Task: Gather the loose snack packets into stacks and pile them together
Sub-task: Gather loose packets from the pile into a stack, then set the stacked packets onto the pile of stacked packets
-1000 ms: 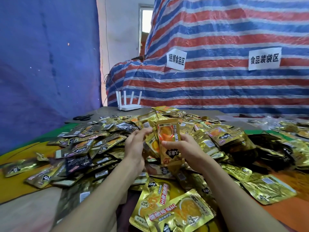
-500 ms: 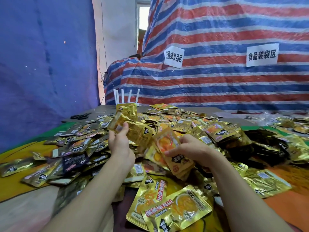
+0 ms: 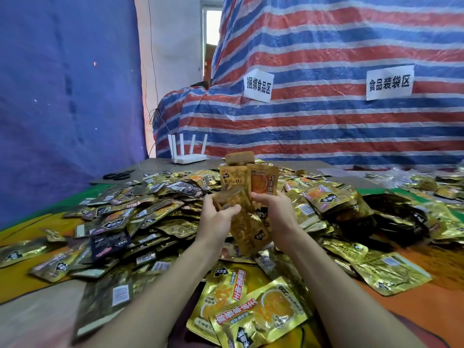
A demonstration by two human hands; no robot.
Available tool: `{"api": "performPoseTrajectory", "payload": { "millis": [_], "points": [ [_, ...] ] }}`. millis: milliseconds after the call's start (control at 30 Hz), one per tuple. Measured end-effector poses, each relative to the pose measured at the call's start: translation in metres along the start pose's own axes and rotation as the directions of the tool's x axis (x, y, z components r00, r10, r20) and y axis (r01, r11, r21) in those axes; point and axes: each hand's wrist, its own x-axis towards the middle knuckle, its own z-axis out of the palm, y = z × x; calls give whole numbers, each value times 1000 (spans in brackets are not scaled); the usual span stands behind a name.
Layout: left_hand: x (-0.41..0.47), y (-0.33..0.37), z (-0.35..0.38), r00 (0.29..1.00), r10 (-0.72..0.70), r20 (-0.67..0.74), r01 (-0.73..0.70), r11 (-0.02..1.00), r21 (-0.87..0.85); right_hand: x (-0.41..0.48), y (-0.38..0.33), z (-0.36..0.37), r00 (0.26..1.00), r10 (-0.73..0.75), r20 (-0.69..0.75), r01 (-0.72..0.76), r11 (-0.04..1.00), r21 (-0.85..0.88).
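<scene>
While the left hand and right hand pinched a small upright stack of packets between curled fingers and thumbs, the heap lay loose around them from nine through twelve to three o'clock. By that evidence, gathering had barely begun.

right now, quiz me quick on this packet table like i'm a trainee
1. True or false: the left hand lies empty on the heap of packets.
2. What stands behind the heap, by the striped tarp? A) white router B) kettle C) fan
3. How many paper signs hang on the tarp?
Key: 1 false, it and the right hand both grip upright packets; 2 A; 3 two.
</scene>
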Motion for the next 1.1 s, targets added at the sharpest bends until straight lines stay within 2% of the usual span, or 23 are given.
{"api": "performPoseTrajectory", "payload": {
  "millis": [100,233,367,500,667,867,967,1100],
  "points": [
    [-1,-2,0,999,28,36,-32,995,100,-2,5,3,998,-56,-6,56,998,1],
    [-5,-2,1,997,44,66,-52,992,117,-7,10,10,983,-183,-29,181,982,-57],
    [-13,-4,8,977,115,177,-159,953,257,-12,18,24,970,-242,19,242,967,-79],
    [-17,0,12,967,148,207,-208,926,313,-14,23,27,953,-299,51,301,952,-56],
    [-21,2,10,967,207,146,-246,907,341,-14,23,26,938,-347,3,346,935,-77],
    [-20,1,11,982,174,74,-189,877,442,-14,26,28,957,-289,-31,284,952,-117],
    [-22,3,12,979,196,57,-200,862,466,-16,23,29,954,-294,-64,290,955,-67],
    [-24,8,15,964,258,63,-258,859,442,-18,17,29,919,-388,-74,391,920,30]
  ]
}}
